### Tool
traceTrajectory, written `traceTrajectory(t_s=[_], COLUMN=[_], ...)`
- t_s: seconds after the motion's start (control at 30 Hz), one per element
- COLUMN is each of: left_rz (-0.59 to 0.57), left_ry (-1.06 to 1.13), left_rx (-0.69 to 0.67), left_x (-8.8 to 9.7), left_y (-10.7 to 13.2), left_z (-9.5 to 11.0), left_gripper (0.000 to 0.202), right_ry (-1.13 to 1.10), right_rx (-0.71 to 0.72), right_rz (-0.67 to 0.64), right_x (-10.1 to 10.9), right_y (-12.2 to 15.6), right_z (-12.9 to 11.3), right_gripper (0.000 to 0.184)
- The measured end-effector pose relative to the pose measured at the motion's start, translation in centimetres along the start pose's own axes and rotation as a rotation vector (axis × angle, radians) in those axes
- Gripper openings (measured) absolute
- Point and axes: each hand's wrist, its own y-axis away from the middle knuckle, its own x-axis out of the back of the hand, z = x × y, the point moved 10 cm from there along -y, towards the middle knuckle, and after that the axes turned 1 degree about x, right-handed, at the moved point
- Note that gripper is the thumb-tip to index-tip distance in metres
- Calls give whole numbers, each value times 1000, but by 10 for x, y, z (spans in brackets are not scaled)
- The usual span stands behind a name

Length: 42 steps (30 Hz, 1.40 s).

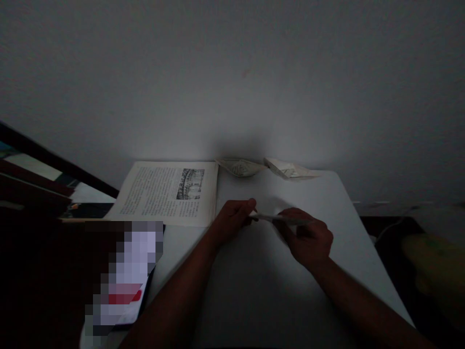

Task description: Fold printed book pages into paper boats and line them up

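The book lies open on the table, its page filled with small printed characters too dim and fine to read; a black-and-white picture sits in the page's far right part. To the right of the book, the person holds a thin folded paper up edge-on. The left hand, nearest the book, has thumb and fingers closed in a pinch on the paper's near end. The right hand, farther from the book, has its fingers curled closed about the other end. Past the book's far right corner stands one paper boat, with dark print inside that cannot be made out, and farther right a second boat. On the person's side of the book is a phone, its lit screen blurred into blocks, with a red patch and no legible label.
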Motion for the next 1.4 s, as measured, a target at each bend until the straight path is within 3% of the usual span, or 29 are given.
traceTrajectory(t_s=[0.07, 0.13, 0.3, 0.4, 0.6, 0.7, 0.9, 1.13, 1.27, 1.4], left_rz=[74, 127, 163, 232, 448, 490, 432, 264, 236, 246], left_ry=[-82, -168, -339, -393, -425, -506, -731, -813, -767, -705], left_rx=[-42, -80, -157, -174, -73, -93, -140, -168, -171, -180], left_x=[6, 10, 9, 10, 18, 18, 9, -11, -15, -14], left_y=[1, 3, 3, 2, 8, 10, 7, 1, 1, 2], left_z=[5, 11, 24, 25, 15, 18, 21, 20, 20, 18], left_gripper=[49, 48, 40, 39, 42, 40, 38, 38, 33, 27], right_ry=[14, -88, -307, -319, -260, -231, -100, 94, 97, 79], right_rx=[-298, -486, -646, -660, -644, -632, -549, -451, -439, -427], right_rz=[33, -8, -140, -186, -227, -236, -78, -221, -266, -224], right_x=[2, -6, -25, -31, -40, -41, -17, -25, -30, -28], right_y=[6, 11, 15, 17, 20, 19, 7, 3, 4, 3], right_z=[30, 48, 62, 65, 62, 61, 66, 60, 58, 58], right_gripper=[10, 19, 21, 19, 22, 24, 32, 34, 29, 25])
